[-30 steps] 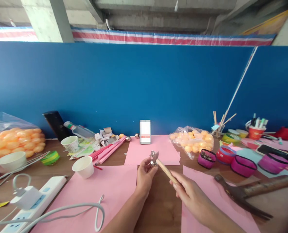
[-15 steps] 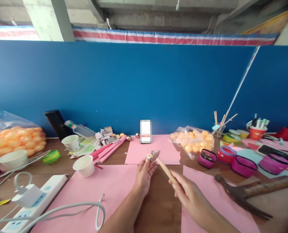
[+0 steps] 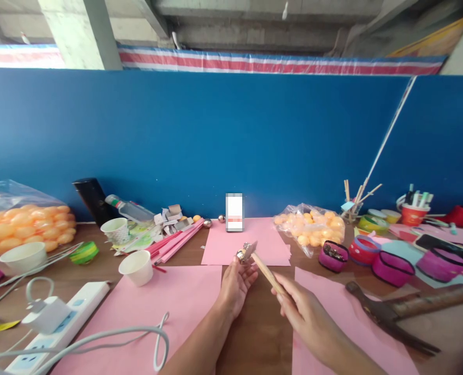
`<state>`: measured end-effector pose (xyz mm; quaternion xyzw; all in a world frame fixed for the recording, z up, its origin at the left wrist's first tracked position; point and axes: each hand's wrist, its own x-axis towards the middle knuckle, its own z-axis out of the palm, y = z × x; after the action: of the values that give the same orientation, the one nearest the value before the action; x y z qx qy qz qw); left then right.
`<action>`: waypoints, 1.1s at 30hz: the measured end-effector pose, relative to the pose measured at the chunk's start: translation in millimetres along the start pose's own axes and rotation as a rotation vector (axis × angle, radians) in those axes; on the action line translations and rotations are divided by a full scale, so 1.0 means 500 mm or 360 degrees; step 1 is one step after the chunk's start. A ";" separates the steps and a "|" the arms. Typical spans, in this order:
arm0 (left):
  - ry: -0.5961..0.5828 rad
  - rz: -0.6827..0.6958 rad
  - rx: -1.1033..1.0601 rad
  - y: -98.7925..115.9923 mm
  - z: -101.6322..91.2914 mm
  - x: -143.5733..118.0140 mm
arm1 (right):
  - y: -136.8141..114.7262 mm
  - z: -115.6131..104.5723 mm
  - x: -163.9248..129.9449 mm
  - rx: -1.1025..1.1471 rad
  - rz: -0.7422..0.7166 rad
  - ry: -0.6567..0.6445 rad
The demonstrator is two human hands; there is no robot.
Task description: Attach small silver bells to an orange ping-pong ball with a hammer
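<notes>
L fingers (image 3: pixel 242 264) pinch bell (image 3: pixel 240 255) at stick (image 3: pixel 266 272) tip.

Your left hand (image 3: pixel 236 284) covers the underside of the small silvery piece (image 3: pixel 242 255) at its fingertips, and it's too small to say what it is. Your right hand (image 3: pixel 307 317) hides the lower end of the wooden stick (image 3: pixel 265 271). The power strip (image 3: pixel 59 325) and white cable (image 3: pixel 110 341) run off the bottom edge. The bag of orange balls (image 3: pixel 20 221) is cut off at the left edge.
</notes>
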<state>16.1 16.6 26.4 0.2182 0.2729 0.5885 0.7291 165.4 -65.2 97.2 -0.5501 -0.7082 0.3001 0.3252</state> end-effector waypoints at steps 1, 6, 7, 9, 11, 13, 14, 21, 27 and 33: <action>-0.0005 -0.0011 -0.0013 -0.001 0.000 0.000 | 0.000 -0.001 0.000 0.0002 0.0000 -0.0001; -0.0018 -0.0049 -0.0033 -0.004 -0.003 0.003 | 0.000 -0.001 -0.001 -0.0015 -0.0034 -0.0006; -0.0024 -0.0060 -0.0035 -0.004 -0.003 0.003 | 0.000 0.000 0.000 -0.0023 -0.0035 -0.0018; -0.0015 -0.0086 -0.0051 -0.004 -0.004 0.005 | -0.001 0.000 0.002 -0.0026 -0.0035 -0.0031; 0.0020 -0.0106 -0.0080 -0.003 -0.004 0.006 | 0.000 -0.005 0.005 -0.0015 -0.0054 -0.0010; 0.0062 -0.0130 -0.0101 -0.001 -0.004 0.007 | 0.008 -0.013 0.013 -0.0024 -0.0096 0.0040; 0.0076 -0.0140 -0.0105 -0.001 -0.004 0.007 | 0.017 -0.018 0.019 -0.0056 -0.0114 0.0070; 0.0115 -0.0135 -0.0080 0.003 0.001 0.002 | 0.117 -0.052 0.076 -0.0698 -0.0090 0.0172; 0.0126 -0.0157 -0.0063 0.004 0.003 0.003 | 0.136 -0.065 0.090 -0.1037 -0.0043 0.0023; 0.0193 -0.0194 -0.0120 0.003 0.000 0.008 | 0.146 -0.065 0.086 -0.1188 -0.0036 0.0019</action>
<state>15.5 20.9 26.9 0.1377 0.3070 0.5651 0.7533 225.8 -5.3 65.5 -0.6248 -0.7729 0.0145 0.1095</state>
